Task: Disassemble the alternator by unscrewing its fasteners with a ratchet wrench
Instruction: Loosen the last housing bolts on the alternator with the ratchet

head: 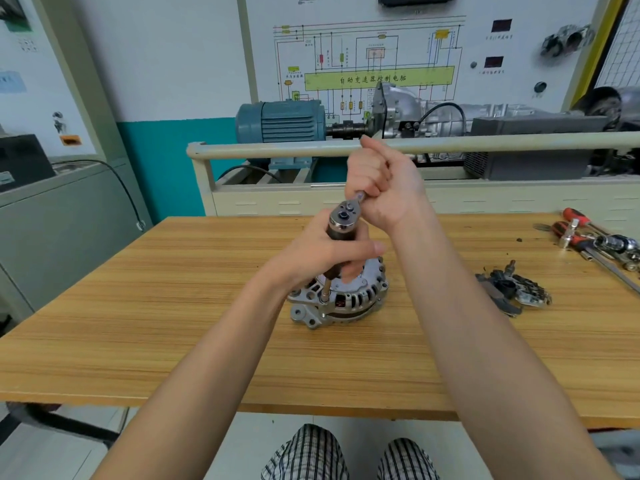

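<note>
Two bare hands at frame centre, both busy over the alternator (pixel 341 299), which stood on the wooden table (pixel 173 306) just below the middle of the picture. Left hand (pixel 322 254) wrapped around the dark socket extension (pixel 341 233) under the ratchet head, fingers curled about it, thumb stretched toward the right. Right hand (pixel 384 188), higher up, closed in a fist round the handle of the ratchet wrench (pixel 348 211), fingers pressed together. Thin shaft of the extension ran down to a fastener on the alternator's near left rim. Loose removed parts (pixel 512 289) lay right of centre on the table, well apart from the alternator. Red-handled tools (pixel 588 237) gathered at the right edge. Blue motor (pixel 284 121) behind, upper middle.
</note>
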Motion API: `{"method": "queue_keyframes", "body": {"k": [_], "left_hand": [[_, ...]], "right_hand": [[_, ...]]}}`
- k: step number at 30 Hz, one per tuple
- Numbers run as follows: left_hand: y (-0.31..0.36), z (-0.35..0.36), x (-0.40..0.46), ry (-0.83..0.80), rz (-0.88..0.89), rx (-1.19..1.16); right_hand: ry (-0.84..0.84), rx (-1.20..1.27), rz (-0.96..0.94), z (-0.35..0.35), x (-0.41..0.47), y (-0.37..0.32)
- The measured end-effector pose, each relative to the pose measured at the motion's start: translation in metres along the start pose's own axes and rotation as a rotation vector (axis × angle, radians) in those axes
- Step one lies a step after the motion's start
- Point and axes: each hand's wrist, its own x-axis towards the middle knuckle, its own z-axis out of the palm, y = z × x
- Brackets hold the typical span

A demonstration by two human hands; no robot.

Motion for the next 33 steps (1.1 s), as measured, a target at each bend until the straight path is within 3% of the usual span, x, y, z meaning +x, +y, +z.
{"method": "queue_keyframes", "body": {"k": [3, 7, 9, 12, 17, 20, 23, 26, 29, 31, 33], "left_hand": [[-0.007, 0.001, -0.001, 0.077, -0.03, -0.132], [-0.013, 0.01, 0.0, 0.518, 0.012, -0.092], [-0.012, 0.019, 0.002, 0.671, -0.009, -0.051], [-0.011, 0.018, -0.004, 0.615, 0.005, -0.033], [-0.003, 0.0, -0.004, 0.252, 0.059, 0.197], [-0.003, 0.004, 0.002, 0.174, 0.052, 0.023], [-0.007, 0.006, 0.004, 0.24, 0.01, -0.152], [-0.012, 0.009, 0.006, 0.553, 0.029, -0.108], [-0.011, 0.023, 0.008, 0.808, 0.08, -0.044], [-0.012, 0.03, 0.006, 0.838, 0.092, -0.045], [-0.013, 0.026, 0.002, 0.775, 0.065, -0.056]], "right_hand": [[0.003, 0.004, -0.2, 0.001, -0.009, 0.012], [-0.096, -0.16, -0.806, -0.01, -0.046, 0.059], [-0.225, -0.25, -0.994, -0.016, -0.058, 0.083], [-0.252, -0.255, -0.952, -0.017, -0.057, 0.076], [-0.099, 0.038, -0.274, -0.008, -0.02, 0.013], [-0.079, 0.099, -0.085, -0.007, -0.001, 0.001], [-0.059, 0.073, -0.214, -0.005, -0.004, 0.009], [-0.074, -0.046, -0.588, -0.007, -0.025, 0.034], [-0.213, -0.233, -0.924, -0.014, -0.049, 0.074], [-0.305, -0.306, -1.024, -0.02, -0.056, 0.087], [-0.293, -0.29, -0.98, -0.018, -0.055, 0.078]]}}
